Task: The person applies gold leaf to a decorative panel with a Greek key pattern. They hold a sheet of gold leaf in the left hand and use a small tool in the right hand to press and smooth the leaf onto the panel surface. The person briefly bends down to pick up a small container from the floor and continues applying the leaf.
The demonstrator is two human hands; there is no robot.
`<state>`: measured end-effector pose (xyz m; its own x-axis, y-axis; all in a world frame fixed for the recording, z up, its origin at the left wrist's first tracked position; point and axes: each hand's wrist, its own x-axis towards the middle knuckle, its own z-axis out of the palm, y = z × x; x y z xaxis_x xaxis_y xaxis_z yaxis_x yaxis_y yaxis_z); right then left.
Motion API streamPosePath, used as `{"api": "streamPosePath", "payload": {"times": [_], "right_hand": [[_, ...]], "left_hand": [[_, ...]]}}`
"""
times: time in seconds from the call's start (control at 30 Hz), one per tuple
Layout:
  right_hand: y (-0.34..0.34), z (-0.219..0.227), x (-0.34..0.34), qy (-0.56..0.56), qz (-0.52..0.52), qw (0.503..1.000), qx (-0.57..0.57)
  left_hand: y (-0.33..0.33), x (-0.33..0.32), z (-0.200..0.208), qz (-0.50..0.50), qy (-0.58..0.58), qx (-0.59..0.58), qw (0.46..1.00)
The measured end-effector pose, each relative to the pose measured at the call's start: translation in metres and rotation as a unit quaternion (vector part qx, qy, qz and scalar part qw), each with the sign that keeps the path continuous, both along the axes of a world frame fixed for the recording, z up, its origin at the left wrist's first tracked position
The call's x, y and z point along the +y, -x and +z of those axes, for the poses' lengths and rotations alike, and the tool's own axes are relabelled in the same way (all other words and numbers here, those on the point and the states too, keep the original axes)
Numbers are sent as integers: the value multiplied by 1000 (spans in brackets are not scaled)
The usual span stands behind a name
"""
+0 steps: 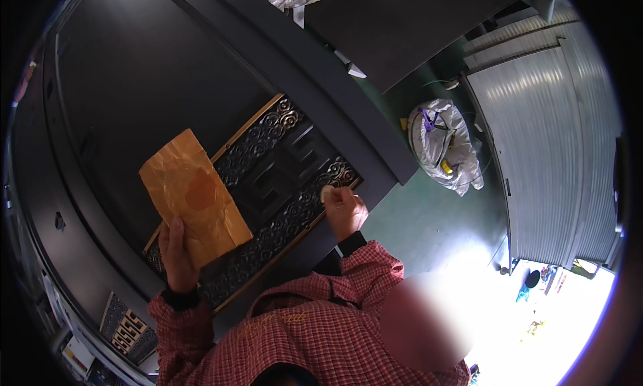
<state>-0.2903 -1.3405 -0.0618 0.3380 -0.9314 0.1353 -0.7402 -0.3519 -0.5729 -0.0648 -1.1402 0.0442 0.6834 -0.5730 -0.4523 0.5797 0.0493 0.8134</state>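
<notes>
My left hand (177, 255) grips the lower left edge of a creased golden-brown sheet (171, 168), with the thumb lying on top. A darker reddish-brown patch marks the sheet's middle. Pinched in my right hand (346, 212) is a small pale pad (327, 194), at the right end of a raised scroll border. That border belongs to a black ornamental panel (268, 175) with angular relief in its centre and gold edge strips. Some of the scrolls near my right hand have a golden sheen. The sheet hangs over the panel's left part and hides it.
The panel is set in a large dark door-like slab (154, 57). A bin with a pale plastic liner (445, 151) stands on the green floor (415, 218) to the right. Beyond it are ribbed grey sheets (536, 131). Another decorated panel (127, 329) shows at lower left.
</notes>
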Motion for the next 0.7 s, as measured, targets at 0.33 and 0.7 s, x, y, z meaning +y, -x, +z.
{"api": "streamPosePath", "payload": {"times": [0.33, 0.7], "right_hand": [[-4, 11, -8, -67, 96, 993, -33], [2, 26, -26, -105, 118, 984, -78]], "left_hand": [[-11, 24, -2, 22, -35, -12, 999], [-15, 82, 9, 119, 18, -40, 992]]}}
